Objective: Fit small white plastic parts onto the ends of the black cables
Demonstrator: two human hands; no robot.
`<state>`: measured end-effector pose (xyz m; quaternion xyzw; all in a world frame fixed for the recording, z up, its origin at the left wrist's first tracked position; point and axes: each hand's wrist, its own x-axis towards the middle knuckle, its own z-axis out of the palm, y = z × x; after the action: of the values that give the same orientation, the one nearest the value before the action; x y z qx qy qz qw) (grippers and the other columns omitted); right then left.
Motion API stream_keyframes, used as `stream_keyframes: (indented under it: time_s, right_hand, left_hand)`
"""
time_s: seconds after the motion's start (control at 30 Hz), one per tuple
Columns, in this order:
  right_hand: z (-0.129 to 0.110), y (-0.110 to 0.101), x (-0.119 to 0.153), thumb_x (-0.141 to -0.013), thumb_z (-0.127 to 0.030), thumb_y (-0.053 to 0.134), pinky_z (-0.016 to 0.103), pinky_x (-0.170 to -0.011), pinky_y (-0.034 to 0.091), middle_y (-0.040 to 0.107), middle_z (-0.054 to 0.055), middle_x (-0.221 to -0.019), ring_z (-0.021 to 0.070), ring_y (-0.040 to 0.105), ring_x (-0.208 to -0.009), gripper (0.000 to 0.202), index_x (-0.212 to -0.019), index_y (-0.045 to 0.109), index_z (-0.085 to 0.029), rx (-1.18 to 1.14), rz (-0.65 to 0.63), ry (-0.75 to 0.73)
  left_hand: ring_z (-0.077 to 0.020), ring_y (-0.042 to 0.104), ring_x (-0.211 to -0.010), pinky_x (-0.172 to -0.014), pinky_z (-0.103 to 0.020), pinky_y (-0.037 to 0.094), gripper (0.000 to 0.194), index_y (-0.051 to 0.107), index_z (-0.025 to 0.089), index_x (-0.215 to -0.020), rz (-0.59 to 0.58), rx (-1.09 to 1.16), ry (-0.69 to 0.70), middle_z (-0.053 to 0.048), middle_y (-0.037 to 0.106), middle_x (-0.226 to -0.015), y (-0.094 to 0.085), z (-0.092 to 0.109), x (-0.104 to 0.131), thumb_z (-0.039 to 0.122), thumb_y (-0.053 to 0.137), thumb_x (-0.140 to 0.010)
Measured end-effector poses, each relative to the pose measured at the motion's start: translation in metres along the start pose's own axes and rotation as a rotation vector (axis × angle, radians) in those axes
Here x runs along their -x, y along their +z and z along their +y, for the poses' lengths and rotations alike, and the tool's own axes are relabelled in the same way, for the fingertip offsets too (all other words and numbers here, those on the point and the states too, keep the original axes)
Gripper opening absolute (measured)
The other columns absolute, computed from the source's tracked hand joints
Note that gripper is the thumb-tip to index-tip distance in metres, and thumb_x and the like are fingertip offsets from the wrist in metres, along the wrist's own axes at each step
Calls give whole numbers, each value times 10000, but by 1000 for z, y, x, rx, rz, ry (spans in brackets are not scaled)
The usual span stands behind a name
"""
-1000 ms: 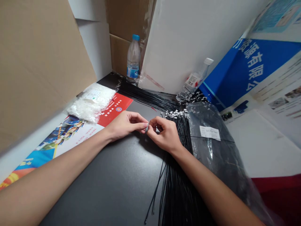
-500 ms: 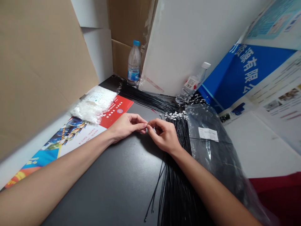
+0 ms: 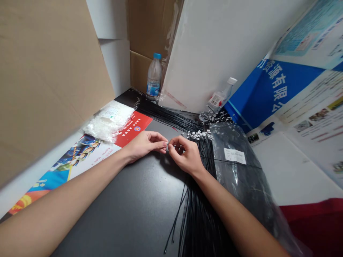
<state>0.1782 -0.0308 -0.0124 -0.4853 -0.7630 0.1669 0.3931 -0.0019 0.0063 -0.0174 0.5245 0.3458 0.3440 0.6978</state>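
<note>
Over the dark tabletop, my left hand (image 3: 147,145) and my right hand (image 3: 187,154) meet fingertip to fingertip, both pinched closed. A thin black wire shows faintly between the fingers of my right hand. Whatever small piece my left thumb and forefinger grip is mostly hidden. Beneath and beside my right wrist lies a thick bundle of black wires (image 3: 199,214), with small white connectors (image 3: 199,135) at its far end. A few loose wire ends stray out at the bundle's near left.
A clear bag of small white parts (image 3: 109,121) rests on a printed red-and-white sheet (image 3: 134,125). More black wires (image 3: 171,116) lie behind. Two plastic bottles (image 3: 154,76) (image 3: 223,94) stand at the back. A labelled clear plastic bag (image 3: 238,178) is at right; cardboard (image 3: 53,64) rises at left.
The view has shifted slightly, so the background sits a little lower. My fingertips have parted by a sliver, and more of the thin wire shows at my right hand.
</note>
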Motion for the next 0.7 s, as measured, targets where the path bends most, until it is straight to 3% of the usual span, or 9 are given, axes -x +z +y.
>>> stream_keyframes:
  time_s: [0.5,0.6,0.7]
  right_hand:
    - [-1,-1,-3,-829,-202,551,207,-574,447,666,4,-692,106,596,-602,93,-775,622,-172,40,-55,2]
    - [-10,-19,-11,-857,-212,557,219,-552,441,678,8,-710,111,596,-589,64,-862,605,-170,62,-184,92]
    - [-33,-60,-17,-882,-211,561,226,-497,432,687,-3,-704,111,580,-530,196,-1073,550,-168,78,-321,191]
  left_hand:
    - [-117,662,-695,-795,-303,551,194,676,125,-793,33,-42,22,-17,704,-734,4,0,1,265,788,-718]
    - [-123,658,-696,-761,-298,558,240,667,126,-801,68,-26,5,-13,687,-740,6,3,2,305,798,-709]
    - [-135,652,-722,-741,-306,565,269,649,131,-798,155,-11,24,-16,670,-759,7,13,1,339,797,-711]
